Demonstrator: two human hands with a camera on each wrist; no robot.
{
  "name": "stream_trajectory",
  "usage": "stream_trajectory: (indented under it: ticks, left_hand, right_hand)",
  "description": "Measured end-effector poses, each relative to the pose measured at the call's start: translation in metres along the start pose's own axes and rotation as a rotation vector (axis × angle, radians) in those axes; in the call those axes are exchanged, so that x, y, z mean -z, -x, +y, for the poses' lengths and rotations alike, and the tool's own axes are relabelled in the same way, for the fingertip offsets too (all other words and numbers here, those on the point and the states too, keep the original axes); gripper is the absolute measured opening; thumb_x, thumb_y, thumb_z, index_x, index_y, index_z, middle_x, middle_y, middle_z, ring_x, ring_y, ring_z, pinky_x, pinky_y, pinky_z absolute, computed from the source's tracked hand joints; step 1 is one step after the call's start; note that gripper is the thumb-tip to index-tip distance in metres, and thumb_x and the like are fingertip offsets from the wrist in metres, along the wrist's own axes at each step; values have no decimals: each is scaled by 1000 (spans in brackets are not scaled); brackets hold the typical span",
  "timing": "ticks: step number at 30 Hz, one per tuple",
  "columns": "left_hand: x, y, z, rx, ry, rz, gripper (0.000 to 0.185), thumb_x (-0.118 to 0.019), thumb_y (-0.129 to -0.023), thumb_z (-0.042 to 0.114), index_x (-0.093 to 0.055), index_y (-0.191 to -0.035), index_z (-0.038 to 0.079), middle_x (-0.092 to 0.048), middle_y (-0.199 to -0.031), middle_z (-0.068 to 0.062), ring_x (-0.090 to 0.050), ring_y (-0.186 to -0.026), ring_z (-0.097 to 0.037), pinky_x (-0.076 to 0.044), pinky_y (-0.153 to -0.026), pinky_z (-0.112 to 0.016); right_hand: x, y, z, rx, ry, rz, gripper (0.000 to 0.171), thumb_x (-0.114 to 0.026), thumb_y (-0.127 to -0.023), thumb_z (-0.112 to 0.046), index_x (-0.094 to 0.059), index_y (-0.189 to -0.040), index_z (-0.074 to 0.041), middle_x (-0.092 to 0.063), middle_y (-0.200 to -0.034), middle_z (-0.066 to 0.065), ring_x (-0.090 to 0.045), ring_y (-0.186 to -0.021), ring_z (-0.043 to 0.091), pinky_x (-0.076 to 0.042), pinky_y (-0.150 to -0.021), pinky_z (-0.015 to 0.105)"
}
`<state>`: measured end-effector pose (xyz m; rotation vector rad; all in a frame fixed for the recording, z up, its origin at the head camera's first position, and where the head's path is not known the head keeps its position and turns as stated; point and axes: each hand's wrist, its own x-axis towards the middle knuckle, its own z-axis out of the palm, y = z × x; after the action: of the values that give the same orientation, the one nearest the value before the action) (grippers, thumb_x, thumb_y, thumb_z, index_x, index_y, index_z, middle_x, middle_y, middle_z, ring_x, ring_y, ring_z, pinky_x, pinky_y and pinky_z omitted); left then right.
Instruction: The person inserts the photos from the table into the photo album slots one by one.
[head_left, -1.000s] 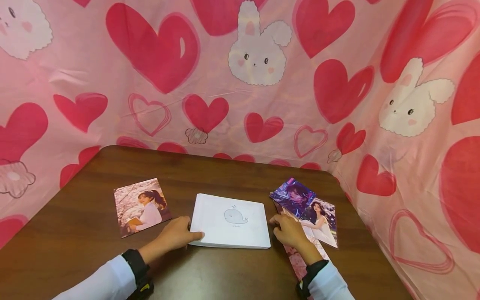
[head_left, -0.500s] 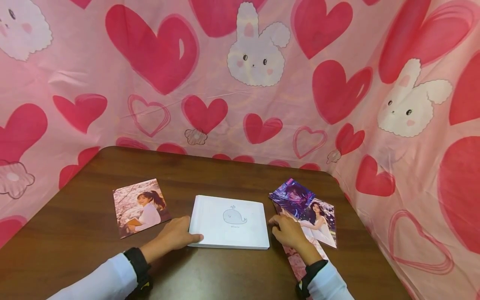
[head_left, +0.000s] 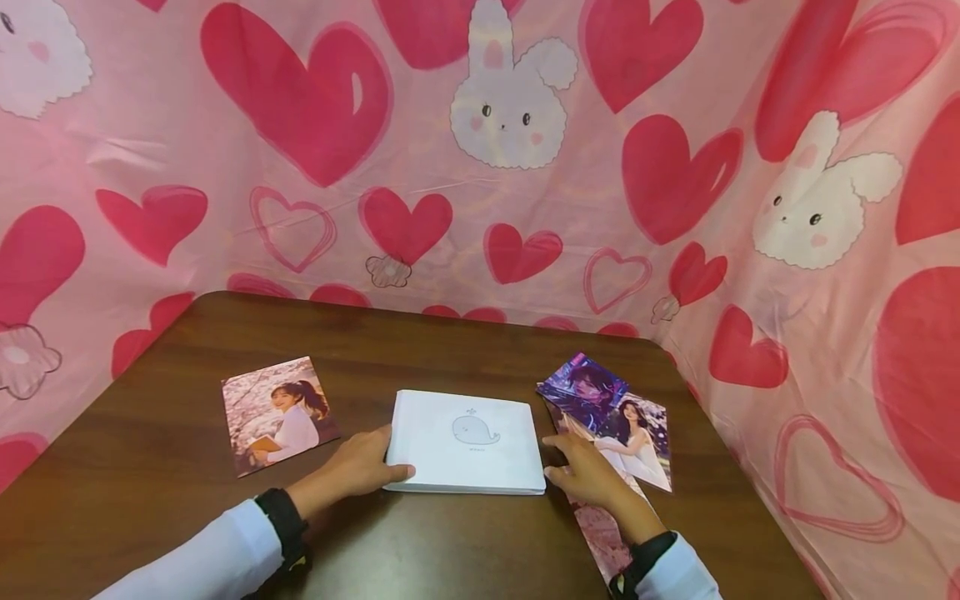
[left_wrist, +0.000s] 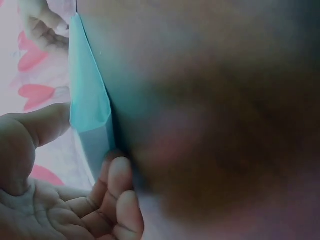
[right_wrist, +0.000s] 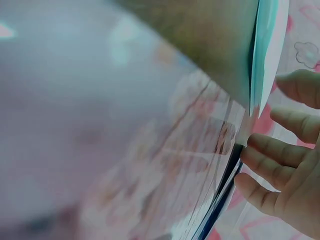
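A single photo (head_left: 277,412) of a person under blossoms lies flat on the brown desk (head_left: 450,350), well to the left of the white album (head_left: 467,442), in the same spot as a second ago. The left hand (head_left: 358,467) rests at the album's near left corner, thumb laid over the cover edge and fingers curled beneath the side, as the left wrist view shows the fingers (left_wrist: 117,175) tucked against the album's edge; its grip is much as before, though the thumb now reaches a little further onto the cover. The album, closed and flat with a small whale drawing on its cover, sits in the middle of the desk and has turned very slightly, its near right corner now lying closer to the right hand. To the right of the album, the right hand (head_left: 588,475) has uncurled: half a second ago its knuckles were bunched at the album's right edge, and now the fingers stretch out flatter, fingertips touching that edge while the palm rests on the fanned stack of photos (head_left: 622,429) just beside the album.
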<state>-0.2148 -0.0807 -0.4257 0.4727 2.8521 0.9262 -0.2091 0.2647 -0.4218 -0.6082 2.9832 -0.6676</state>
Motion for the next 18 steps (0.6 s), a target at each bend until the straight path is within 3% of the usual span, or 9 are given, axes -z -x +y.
stream_trajectory:
  ticks: [4,6,10,14,18]
  left_hand:
    - [2,-4,4,48,-125,-7,68,-75,-74,41,-53,-119,-5,-62,-95,-17,-55,-76,-27,-47,-64,-45]
    - [4,-7,6,18,-210,15,66,-75,-73,44,-56,-114,-4,-59,-89,-14,-53,-73,-26,-45,-59,-43]
    - [7,-10,10,-213,-271,16,62,-76,-73,41,-60,-117,0,-55,-101,-15,-53,-86,-28,-46,-69,-46]
    - [9,-9,10,-446,-243,-104,55,-76,-75,36,-61,-121,9,-50,-124,-18,-49,-110,-34,-42,-85,-53]
    - [8,-8,9,-520,-257,-195,53,-76,-75,33,-61,-122,12,-47,-133,-18,-40,-124,-36,-38,-92,-55]
  right_hand:
    - [1,7,3,14,35,-11,51,-69,-83,-22,-53,-125,2,-53,-123,23,-46,-114,42,-35,-93,57]
    - [2,9,5,24,57,-14,58,-71,-82,-27,-51,-127,2,-51,-125,25,-44,-116,43,-34,-94,58]
    - [2,11,7,35,70,-31,70,-74,-77,-36,-49,-130,3,-46,-129,29,-42,-117,45,-31,-94,60]
    - [-1,14,7,32,55,-75,79,-76,-74,-43,-47,-132,3,-40,-133,31,-38,-120,48,-29,-94,62]
    - [-4,17,5,27,45,-112,84,-78,-71,-43,-46,-133,4,-38,-135,31,-35,-121,49,-29,-94,62]
